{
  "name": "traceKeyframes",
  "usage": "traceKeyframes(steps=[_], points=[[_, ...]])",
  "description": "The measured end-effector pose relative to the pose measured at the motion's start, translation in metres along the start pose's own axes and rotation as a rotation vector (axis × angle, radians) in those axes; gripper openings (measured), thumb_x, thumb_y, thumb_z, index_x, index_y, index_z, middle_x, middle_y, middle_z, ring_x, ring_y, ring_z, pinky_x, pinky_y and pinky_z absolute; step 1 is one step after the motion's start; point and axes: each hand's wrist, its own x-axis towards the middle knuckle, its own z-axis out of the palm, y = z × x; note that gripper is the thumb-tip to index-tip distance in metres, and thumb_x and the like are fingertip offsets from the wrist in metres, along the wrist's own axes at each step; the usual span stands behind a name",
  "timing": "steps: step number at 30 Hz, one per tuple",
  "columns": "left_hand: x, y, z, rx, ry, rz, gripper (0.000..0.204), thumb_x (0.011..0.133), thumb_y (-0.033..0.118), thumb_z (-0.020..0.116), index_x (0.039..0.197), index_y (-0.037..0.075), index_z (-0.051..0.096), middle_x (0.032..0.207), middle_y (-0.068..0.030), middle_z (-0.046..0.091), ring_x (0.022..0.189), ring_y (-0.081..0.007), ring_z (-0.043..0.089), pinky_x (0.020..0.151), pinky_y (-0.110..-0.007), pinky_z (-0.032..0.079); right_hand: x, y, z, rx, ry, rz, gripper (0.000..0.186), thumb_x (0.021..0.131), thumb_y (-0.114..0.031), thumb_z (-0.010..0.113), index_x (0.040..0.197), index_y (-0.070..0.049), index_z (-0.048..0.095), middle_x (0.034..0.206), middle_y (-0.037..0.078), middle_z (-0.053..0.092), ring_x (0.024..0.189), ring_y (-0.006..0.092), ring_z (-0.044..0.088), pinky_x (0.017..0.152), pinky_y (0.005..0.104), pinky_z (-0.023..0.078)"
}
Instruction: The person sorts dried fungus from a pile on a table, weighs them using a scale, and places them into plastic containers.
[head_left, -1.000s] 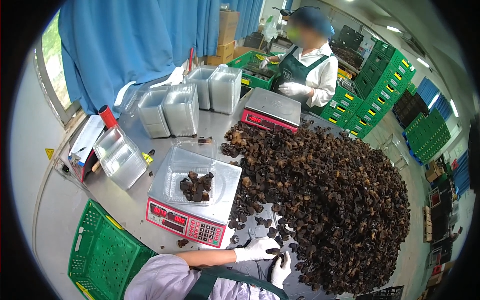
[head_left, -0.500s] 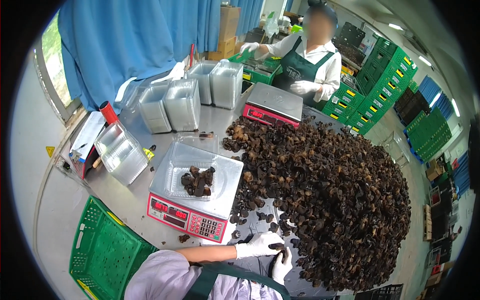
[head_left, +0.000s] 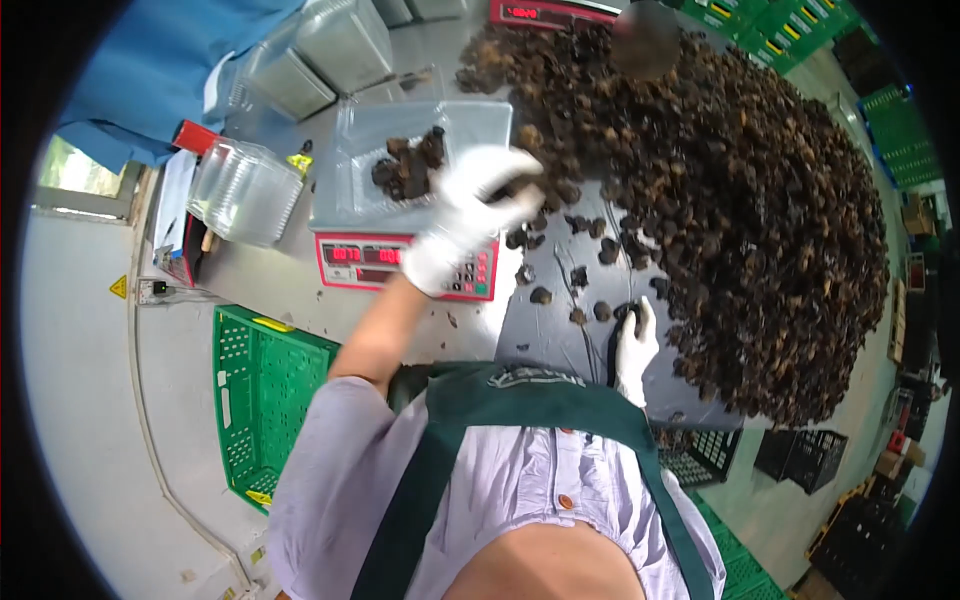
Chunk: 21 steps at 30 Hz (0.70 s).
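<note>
My left hand (head_left: 485, 205), white-gloved and smeared by motion, is over the right edge of the scale (head_left: 405, 262). Its fingers curl around a dark piece of wood ear mushroom (head_left: 512, 188), which is blurred. On the scale's pan sits a clear plastic tray (head_left: 352, 190) with a small heap of wood ear mushrooms (head_left: 408, 168). My right hand (head_left: 636, 350), also gloved, rests low at the table's near side. A dark mushroom piece shows between its thumb and fingers. Right beside it begins the big heap of wood ear mushrooms (head_left: 740, 200).
Stacked clear trays (head_left: 245, 190) stand left of the scale, with more stacks (head_left: 340, 45) behind. A red cylinder (head_left: 195, 137) and a clipboard (head_left: 175, 205) lie farther left. A green crate (head_left: 265, 400) is below the table's left edge. Another red scale (head_left: 545, 12) stands beyond the heap.
My left hand has moved up and forward from beside the right hand to the scale. The hands have parted. My view has tilted down, and the co-worker is mostly out of it.
</note>
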Motion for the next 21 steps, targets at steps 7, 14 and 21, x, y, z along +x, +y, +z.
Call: traceKeyframes(steps=[7,14,21], points=[[0.000,-0.094,-0.089,0.456,-0.111,-0.001,0.032,0.070,0.021,0.077,0.097,0.008,0.069,0.096,-0.0089,0.068,0.087,-0.0262,0.064,0.080,-0.034,0.051,-0.004,-0.003,-0.005,0.023,-0.036,0.111,0.035,0.089,-0.011,0.059,0.124,-0.006,0.058,0.110,0.013,0.067,0.095,0.0171,0.065,0.084,0.0284,0.049],[-0.029,-0.105,-0.081,0.334,-0.223,-0.260,0.040,0.080,0.026,0.071,0.114,0.006,0.061,0.114,-0.0117,0.061,0.107,-0.0277,0.058,0.094,-0.035,0.044,0.009,-0.018,0.001,-0.050,-0.033,-0.037,0.048,0.082,-0.023,0.070,0.125,-0.007,0.057,0.093,0.009,0.068,0.063,0.0135,0.055,0.068,0.0280,0.048],[-0.021,-0.104,-0.098,0.239,0.164,-0.211,0.034,0.079,0.003,0.062,0.112,0.008,0.064,0.115,-0.0095,0.062,0.110,-0.0233,0.059,0.097,-0.032,0.043,0.036,-0.040,0.020,-0.139,-0.160,-0.097,0.052,0.079,-0.022,0.073,0.127,-0.012,0.057,0.072,0.006,0.062,0.059,0.0168,0.056,0.062,0.0291,0.048]])
